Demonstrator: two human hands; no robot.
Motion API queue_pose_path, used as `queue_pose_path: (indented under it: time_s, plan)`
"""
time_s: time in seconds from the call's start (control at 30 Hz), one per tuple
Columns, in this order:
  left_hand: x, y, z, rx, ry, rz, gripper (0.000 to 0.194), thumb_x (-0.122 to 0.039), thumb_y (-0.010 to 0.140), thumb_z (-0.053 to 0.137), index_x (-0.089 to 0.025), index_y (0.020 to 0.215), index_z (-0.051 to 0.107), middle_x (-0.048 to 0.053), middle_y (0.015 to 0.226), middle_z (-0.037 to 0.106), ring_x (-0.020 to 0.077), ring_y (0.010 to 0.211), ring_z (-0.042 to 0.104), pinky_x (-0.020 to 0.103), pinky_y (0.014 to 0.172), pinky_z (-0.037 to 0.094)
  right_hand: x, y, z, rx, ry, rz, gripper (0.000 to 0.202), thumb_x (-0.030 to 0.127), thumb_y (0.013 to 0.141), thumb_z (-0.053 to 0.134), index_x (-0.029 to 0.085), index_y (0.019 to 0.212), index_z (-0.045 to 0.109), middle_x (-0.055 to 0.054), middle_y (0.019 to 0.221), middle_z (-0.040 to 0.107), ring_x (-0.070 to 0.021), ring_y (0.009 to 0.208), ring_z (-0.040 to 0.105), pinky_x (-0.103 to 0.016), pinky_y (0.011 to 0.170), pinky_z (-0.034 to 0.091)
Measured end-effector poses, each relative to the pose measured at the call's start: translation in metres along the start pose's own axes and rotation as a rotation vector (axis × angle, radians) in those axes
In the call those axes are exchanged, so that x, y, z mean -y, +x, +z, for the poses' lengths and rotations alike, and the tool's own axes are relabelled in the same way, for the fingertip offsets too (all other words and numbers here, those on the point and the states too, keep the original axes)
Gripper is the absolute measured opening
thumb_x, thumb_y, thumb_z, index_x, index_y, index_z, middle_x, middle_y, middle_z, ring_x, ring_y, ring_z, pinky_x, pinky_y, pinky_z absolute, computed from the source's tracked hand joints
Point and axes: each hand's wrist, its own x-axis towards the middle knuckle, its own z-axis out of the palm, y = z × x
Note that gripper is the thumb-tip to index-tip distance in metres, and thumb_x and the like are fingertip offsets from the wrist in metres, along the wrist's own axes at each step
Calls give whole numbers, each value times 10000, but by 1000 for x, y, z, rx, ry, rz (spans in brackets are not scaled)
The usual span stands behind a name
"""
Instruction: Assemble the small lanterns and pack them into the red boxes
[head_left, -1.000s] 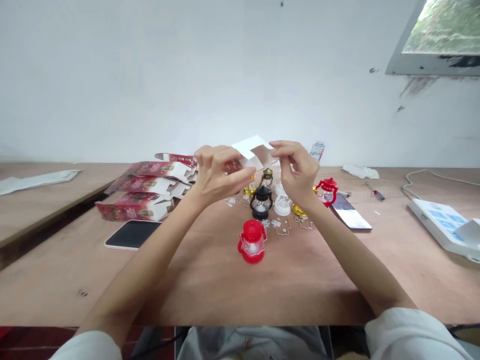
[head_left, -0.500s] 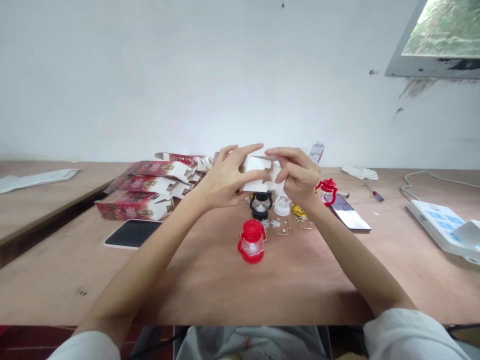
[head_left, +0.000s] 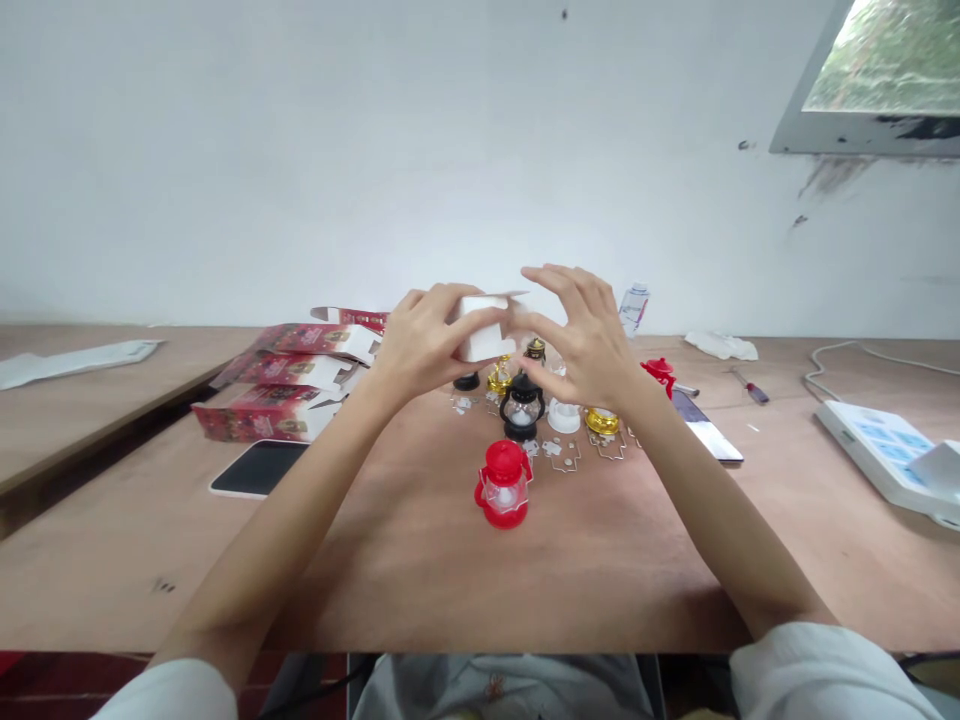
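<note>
My left hand (head_left: 429, 340) holds a small white box (head_left: 481, 330) above the table, fingers wrapped round its left side. Just to the right of the box, my right hand (head_left: 581, 335) has its fingers spread, the thumb and lower fingers close to the box's right end. Below the hands stands a black lantern (head_left: 521, 408), and nearer to me a red lantern (head_left: 505, 485) stands upright. A white lantern (head_left: 564, 415) and a gold one (head_left: 601, 420) are partly hidden behind my right hand.
Red printed boxes (head_left: 262, 410) lie piled at the left, behind a phone (head_left: 259, 468). Another red lantern (head_left: 658, 374), a second phone (head_left: 712, 440), a screwdriver (head_left: 752, 387) and a white power strip (head_left: 877, 450) are on the right. A clear bottle (head_left: 634, 308) stands near the wall.
My left hand has moved a little left with the white box, which has turned. My right hand has come away from the flaps and its fingers have spread. More lanterns show behind.
</note>
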Motion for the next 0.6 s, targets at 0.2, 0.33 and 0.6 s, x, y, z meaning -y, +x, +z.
queue_pose_path:
  time_s: [0.2,0.33,0.6]
  plan:
    - [-2,1,0,3,-22,-30,437,-521,806,610,-256,1145,531,91,1151,606,202,885,594,297,679,440,0,1,11,-103,-17,29,99,248,809,602,270,905,589,-53,1284,513,-296,1212,443,-527,981,359]
    - [-6,4,-2,36,-50,-29,432,-500,817,590,-263,1173,526,95,1205,573,190,866,592,291,673,440,-2,0,17,-197,23,60,97,154,793,565,246,764,576,-46,1169,549,-278,1104,496,-495,892,398]
    - [-5,3,-4,-14,-74,-78,532,-614,782,580,-267,1183,548,82,1043,591,188,803,562,310,682,424,-5,-1,17,-203,105,17,104,145,798,606,230,761,560,-52,1100,604,-239,1038,559,-431,858,429]
